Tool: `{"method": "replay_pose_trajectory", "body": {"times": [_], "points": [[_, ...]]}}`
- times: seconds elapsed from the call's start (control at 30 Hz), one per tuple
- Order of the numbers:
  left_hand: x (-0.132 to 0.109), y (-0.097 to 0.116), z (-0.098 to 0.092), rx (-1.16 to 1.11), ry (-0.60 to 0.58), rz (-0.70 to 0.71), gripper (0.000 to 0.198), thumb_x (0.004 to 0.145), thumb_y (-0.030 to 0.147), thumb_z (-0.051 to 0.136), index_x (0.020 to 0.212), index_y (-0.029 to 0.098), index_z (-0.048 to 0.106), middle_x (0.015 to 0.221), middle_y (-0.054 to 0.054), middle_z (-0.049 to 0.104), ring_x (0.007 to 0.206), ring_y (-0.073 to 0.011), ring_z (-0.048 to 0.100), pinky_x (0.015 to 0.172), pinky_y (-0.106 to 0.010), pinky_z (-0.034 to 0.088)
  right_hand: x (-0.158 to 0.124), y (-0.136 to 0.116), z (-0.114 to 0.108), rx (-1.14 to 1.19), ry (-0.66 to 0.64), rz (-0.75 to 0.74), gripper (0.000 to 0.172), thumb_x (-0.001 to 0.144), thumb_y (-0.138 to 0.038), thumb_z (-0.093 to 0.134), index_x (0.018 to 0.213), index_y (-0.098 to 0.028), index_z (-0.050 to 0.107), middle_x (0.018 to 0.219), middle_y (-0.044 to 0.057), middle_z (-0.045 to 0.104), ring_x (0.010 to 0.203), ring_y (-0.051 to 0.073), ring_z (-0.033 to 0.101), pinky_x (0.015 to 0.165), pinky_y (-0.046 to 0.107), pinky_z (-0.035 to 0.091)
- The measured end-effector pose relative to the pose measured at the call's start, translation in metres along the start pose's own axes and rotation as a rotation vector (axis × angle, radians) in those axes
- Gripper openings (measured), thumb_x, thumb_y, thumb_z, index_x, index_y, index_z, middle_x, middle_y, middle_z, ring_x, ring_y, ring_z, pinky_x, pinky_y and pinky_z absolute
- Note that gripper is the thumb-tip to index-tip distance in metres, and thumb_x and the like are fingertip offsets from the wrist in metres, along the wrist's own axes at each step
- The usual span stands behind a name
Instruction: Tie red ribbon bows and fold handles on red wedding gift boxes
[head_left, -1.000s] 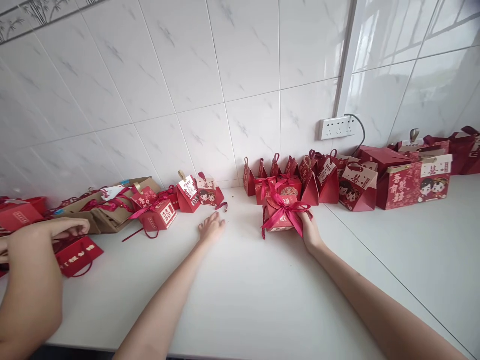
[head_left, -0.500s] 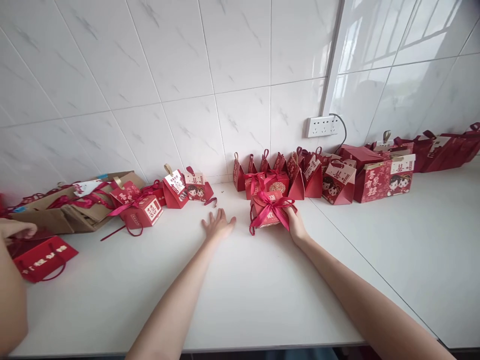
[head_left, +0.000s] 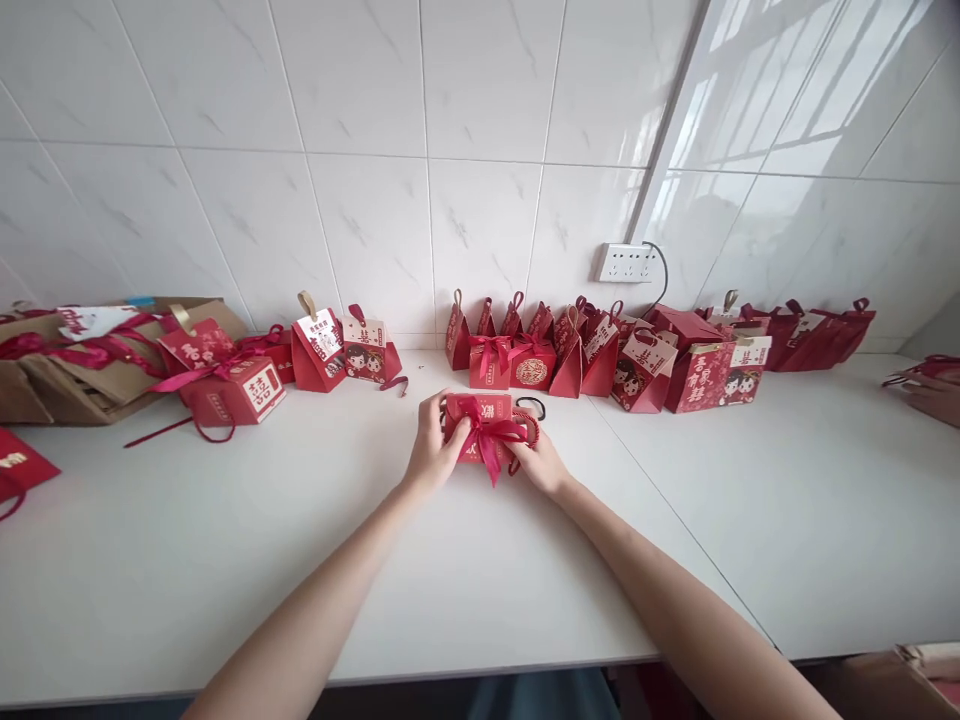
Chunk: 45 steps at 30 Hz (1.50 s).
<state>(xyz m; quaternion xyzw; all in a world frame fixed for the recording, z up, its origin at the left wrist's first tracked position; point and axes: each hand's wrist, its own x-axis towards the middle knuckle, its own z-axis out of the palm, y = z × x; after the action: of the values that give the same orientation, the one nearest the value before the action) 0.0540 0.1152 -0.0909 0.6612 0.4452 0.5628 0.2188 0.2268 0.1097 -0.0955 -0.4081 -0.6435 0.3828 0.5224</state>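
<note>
Steadying the red gift box (head_left: 495, 412) from both ends looks like the sound way to handle it: light, even pressure on the card walls so they do not buckle, with fingertips off the loops of the ribbon bow (head_left: 486, 437) so it is not crushed. The left hand (head_left: 433, 452) curls narrowly round the box's left end, thumb lying on top beside the bow. The right hand (head_left: 541, 462) cups the right end, fingers bent close against it. The box rests on the white desk (head_left: 450, 580), just in front of a row of small red boxes (head_left: 534, 362) along the tiled wall. A dark loop (head_left: 529, 408) lies just behind it, and a socket (head_left: 624, 263) sits higher up.
</note>
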Motion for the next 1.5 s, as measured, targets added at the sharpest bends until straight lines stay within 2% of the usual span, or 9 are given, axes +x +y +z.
{"method": "replay_pose_trajectory", "body": {"times": [0.17, 0.4, 0.53, 0.67, 0.83, 1.0, 1.1, 1.23, 1.5], "points": [[0.002, -0.006, -0.006, -0.021, -0.08, -0.03, 0.056, 0.082, 0.043, 0.052, 0.131, 0.021, 0.036, 0.129, -0.013, 0.045, 0.115, -0.0236, 0.05, 0.096, -0.04, 0.045, 0.0, -0.002, -0.002, 0.009, -0.021, 0.046, 0.04, 0.078, -0.045, 0.054, 0.108, -0.02, 0.043, 0.106, 0.011, 0.054, 0.086, 0.023, 0.058, 0.05, 0.03, 0.048], [0.003, 0.004, -0.006, 0.171, -0.039, -0.021, 0.051, 0.082, 0.04, 0.056, 0.128, 0.022, 0.045, 0.109, -0.01, 0.054, 0.098, -0.0214, 0.055, 0.086, -0.036, 0.047, 0.007, 0.002, -0.011, 0.231, 0.335, -0.145, 0.03, 0.089, -0.046, 0.03, 0.108, -0.024, 0.04, 0.102, 0.007, 0.051, 0.092, 0.02, 0.058, 0.079, 0.039, 0.05], [0.003, 0.008, -0.009, 0.228, -0.029, -0.01, 0.048, 0.081, 0.039, 0.057, 0.125, 0.023, 0.048, 0.104, -0.008, 0.057, 0.088, -0.0192, 0.054, 0.078, -0.033, 0.047, 0.004, -0.014, -0.019, -0.217, 0.568, -0.322, 0.027, 0.087, -0.047, 0.038, 0.088, -0.022, 0.051, 0.09, 0.006, 0.055, 0.088, 0.021, 0.054, 0.083, 0.04, 0.043], [0.003, 0.014, -0.009, 0.152, -0.042, -0.061, 0.047, 0.081, 0.038, 0.057, 0.124, 0.023, 0.047, 0.094, -0.005, 0.06, 0.081, -0.0174, 0.056, 0.074, -0.03, 0.047, -0.004, -0.029, -0.017, -0.494, 0.286, -0.221, 0.052, 0.089, -0.051, 0.031, 0.046, -0.021, 0.033, 0.043, -0.001, 0.039, 0.048, 0.013, 0.038, 0.066, 0.035, 0.039], [0.001, 0.017, -0.008, 0.058, -0.072, -0.11, 0.048, 0.079, 0.039, 0.056, 0.123, 0.022, 0.045, 0.09, -0.004, 0.057, 0.078, -0.0162, 0.056, 0.072, -0.029, 0.049, -0.009, -0.03, -0.003, -0.387, 0.022, -0.006, 0.049, 0.086, -0.057, 0.036, 0.054, -0.021, 0.041, 0.049, 0.0, 0.048, 0.046, 0.012, 0.041, 0.048, 0.027, 0.033], [-0.002, 0.012, -0.009, 0.145, -0.019, 0.238, 0.056, 0.074, 0.038, 0.061, 0.125, 0.022, 0.045, 0.109, -0.009, 0.047, 0.104, -0.0228, 0.051, 0.085, -0.036, 0.049, -0.008, -0.029, -0.002, -0.284, 0.074, -0.067, 0.034, 0.083, -0.047, 0.047, 0.061, -0.022, 0.042, 0.053, -0.003, 0.049, 0.048, 0.011, 0.042, 0.049, 0.026, 0.036], [-0.002, 0.013, -0.01, 0.211, 0.003, 0.341, 0.04, 0.078, 0.04, 0.058, 0.114, 0.024, 0.056, 0.108, -0.009, 0.046, 0.105, -0.0233, 0.05, 0.093, -0.039, 0.046, -0.008, -0.028, -0.004, -0.256, 0.066, -0.076, 0.026, 0.08, -0.041, 0.052, 0.064, -0.022, 0.045, 0.054, -0.003, 0.05, 0.049, 0.012, 0.045, 0.05, 0.026, 0.039], [-0.001, 0.015, -0.008, 0.195, 0.061, 0.334, 0.014, 0.084, 0.034, 0.053, 0.085, 0.021, 0.06, 0.104, -0.008, 0.047, 0.099, -0.0199, 0.054, 0.088, -0.035, 0.049, -0.008, -0.025, -0.004, -0.19, 0.068, -0.082, 0.017, 0.08, -0.036, 0.053, 0.071, -0.022, 0.049, 0.062, -0.001, 0.055, 0.053, 0.014, 0.05, 0.05, 0.027, 0.043], [0.0, 0.018, -0.006, -0.023, 0.101, 0.145, 0.015, 0.079, 0.032, 0.059, 0.073, 0.02, 0.052, 0.093, -0.006, 0.055, 0.091, -0.0173, 0.057, 0.072, -0.027, 0.05, -0.005, -0.031, -0.005, 0.006, 0.199, -0.063, 0.02, 0.079, -0.04, 0.057, 0.077, -0.021, 0.054, 0.075, 0.002, 0.057, 0.065, 0.016, 0.053, 0.055, 0.029, 0.046]]}}
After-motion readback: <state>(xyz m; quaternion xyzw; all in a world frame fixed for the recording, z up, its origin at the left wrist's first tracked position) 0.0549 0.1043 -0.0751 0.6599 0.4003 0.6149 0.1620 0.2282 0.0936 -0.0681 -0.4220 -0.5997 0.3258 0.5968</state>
